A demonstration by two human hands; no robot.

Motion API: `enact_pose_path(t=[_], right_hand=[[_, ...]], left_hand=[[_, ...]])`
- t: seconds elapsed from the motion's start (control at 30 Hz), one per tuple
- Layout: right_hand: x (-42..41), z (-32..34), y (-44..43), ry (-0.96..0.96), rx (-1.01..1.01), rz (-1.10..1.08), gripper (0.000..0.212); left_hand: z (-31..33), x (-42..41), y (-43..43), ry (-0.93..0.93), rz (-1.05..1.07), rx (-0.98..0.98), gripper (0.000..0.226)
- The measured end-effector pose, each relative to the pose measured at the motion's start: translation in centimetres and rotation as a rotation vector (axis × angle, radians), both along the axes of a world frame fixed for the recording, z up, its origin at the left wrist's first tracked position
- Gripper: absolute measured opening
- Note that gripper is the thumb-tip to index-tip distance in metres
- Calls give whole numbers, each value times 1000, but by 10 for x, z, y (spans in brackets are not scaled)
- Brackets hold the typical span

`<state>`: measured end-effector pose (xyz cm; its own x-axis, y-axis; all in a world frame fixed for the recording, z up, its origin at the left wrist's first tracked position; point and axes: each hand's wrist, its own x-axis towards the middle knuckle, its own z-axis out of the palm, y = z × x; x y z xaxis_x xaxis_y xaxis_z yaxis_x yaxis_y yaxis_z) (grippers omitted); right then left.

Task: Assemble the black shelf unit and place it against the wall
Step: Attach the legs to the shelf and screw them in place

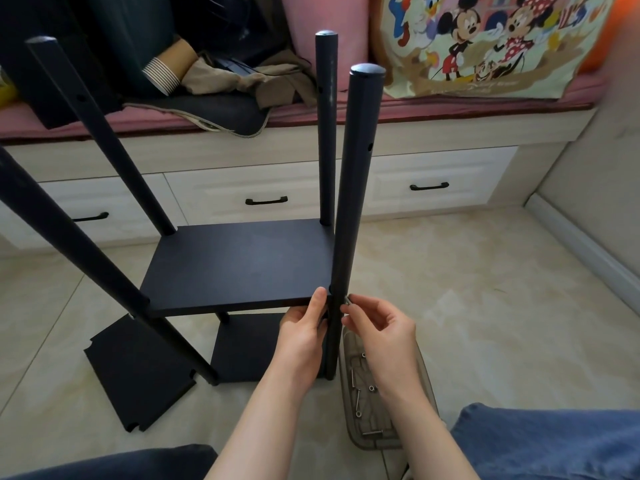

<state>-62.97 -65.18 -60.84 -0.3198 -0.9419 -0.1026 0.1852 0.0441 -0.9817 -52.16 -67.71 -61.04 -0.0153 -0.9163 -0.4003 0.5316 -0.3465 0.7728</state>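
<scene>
A black shelf unit stands on the tiled floor: a shelf board (239, 265) held between several black round posts. The near right post (353, 202) rises at the board's front right corner. My left hand (304, 327) grips that corner, thumb on top of the board, fingers under it. My right hand (377, 327) pinches a small silver screw (347, 299) against the right side of the post at board height. A lower black board (242, 351) sits beneath. A loose black board (138, 372) with notched corners lies flat on the floor at the left.
A clear plastic tray (367, 403) with several silver screws and nuts lies on the floor under my right forearm. Behind stands a white drawer bench (263, 199) with a pink cushion, clothes and a cartoon-print bag (485, 43). A wall with skirting (588, 244) runs along the right.
</scene>
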Motion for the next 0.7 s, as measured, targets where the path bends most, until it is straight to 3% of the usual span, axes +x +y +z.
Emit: enact_pose_path(t=[0.27,0.7], right_hand=[[-7,0,-10,22,-30,68,16],[-9,-3,-13,53,-50,83,17]], left_hand=[[2,0,-1,34,3,-35,42],[5,-1,0,40,-12,-42,18]])
